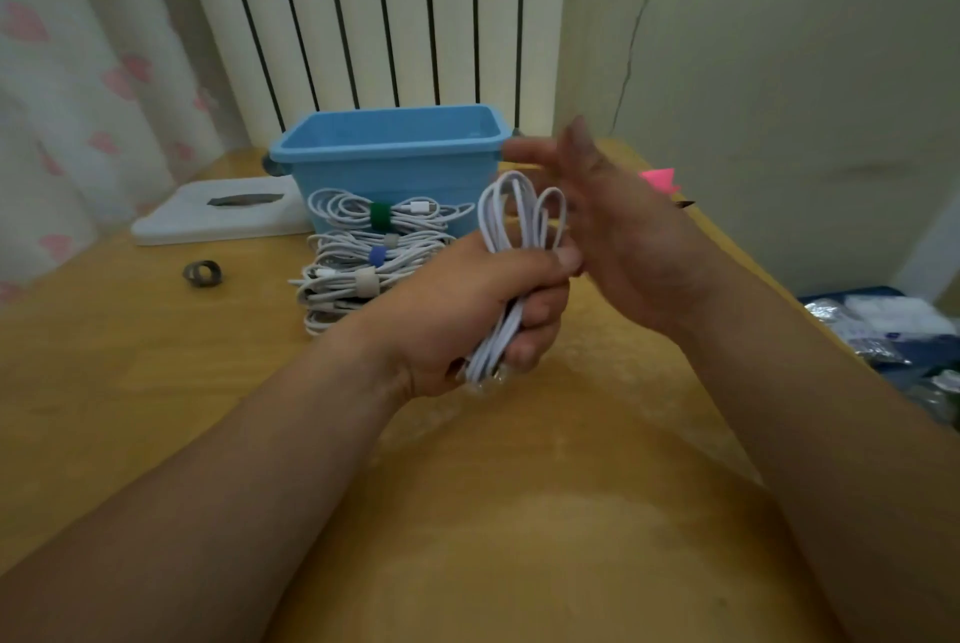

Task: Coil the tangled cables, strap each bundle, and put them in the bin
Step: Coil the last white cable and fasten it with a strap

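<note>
Nearest, two bare forearms reach over the honey-coloured wooden table (493, 512). The left hand (467, 309) is fisted round the middle of a loosely coiled white charging cable (519, 211), with the thumb pressed across the strands. The coil's long axis stands nearly upright and leans slightly left at the bottom. Its rounded loops rise above the fist, and the lower loops and ends hang out below it. No strap shows on this bundle.

The right hand (613, 221) is just beside the loops on their right, with its fingers spread and straight, gripping nothing. Blur hides whether it touches the cable.

Beyond the left hand lies a stack of strapped white cable bundles (343, 273), which shows a green, a blue and a beige band. To its left, well apart from both hands, sits a small grey roll of what looks like strap tape (202, 273). A flat white tissue box (218, 216) lies further back.

The light blue plastic bin (389, 151) stands straight behind the stack, and from here it appears to hold nothing.

Strapping seems to be the step due. The roll lies on the left hand's side, so the free right hand would have to cross over to reach it.
</note>
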### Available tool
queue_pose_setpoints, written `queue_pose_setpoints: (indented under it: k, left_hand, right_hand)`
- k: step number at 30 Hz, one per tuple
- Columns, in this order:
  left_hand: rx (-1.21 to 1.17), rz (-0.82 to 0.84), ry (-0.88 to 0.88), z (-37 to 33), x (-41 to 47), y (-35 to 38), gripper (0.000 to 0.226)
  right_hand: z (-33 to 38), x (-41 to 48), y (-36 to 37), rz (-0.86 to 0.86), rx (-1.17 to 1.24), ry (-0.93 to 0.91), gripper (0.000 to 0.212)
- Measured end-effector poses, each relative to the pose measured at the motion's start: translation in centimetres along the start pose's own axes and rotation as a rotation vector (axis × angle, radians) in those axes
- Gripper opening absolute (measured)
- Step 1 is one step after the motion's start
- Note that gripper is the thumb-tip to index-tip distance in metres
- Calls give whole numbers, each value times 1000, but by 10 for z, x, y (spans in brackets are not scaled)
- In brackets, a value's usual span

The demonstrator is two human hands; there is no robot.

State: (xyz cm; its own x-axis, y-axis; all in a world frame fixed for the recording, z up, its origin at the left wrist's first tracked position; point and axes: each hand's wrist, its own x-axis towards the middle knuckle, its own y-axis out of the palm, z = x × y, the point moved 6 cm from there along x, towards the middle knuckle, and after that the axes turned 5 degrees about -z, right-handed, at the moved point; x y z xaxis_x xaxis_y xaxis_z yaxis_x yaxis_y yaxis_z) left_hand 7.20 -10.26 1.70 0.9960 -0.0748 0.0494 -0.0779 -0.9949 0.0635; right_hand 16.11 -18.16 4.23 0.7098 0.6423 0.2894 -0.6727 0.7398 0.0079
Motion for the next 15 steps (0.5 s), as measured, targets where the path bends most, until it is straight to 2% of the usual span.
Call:
queue_pose_setpoints:
  k: [2,3,5,8,9,11,13,15]
  left_hand:
    - [-80,73,-23,0,-2,4,26]
    - [-83,74,-37,2,-2,5,29]
    - [-39,-14,-55,6,2,3,33]
    - [45,-199,-29,5,8,-11,15]
    - [107,-238,-32,4,8,-15,11]
    - [279,-288,-56,6,6,-21,18]
    - [349,-302,-40,5,3,-18,25]
    - [244,-222,-21,3,2,-10,28]
  right_hand:
    - [-7,-9,18,213,100,79,55]
    - [-9,-11,22,239,121,85,45]
    - [-8,-10,23,149,118,43,29]
    - [0,-8,18,-110,-63,-49,9]
    - [1,-8,17,-183,-156,-79,7]
    - [1,-8,17,-276,-260,-127,8]
    - [0,-8,14,-325,-204,-133,5]
    - [0,-6,10,-267,58,-76,10]
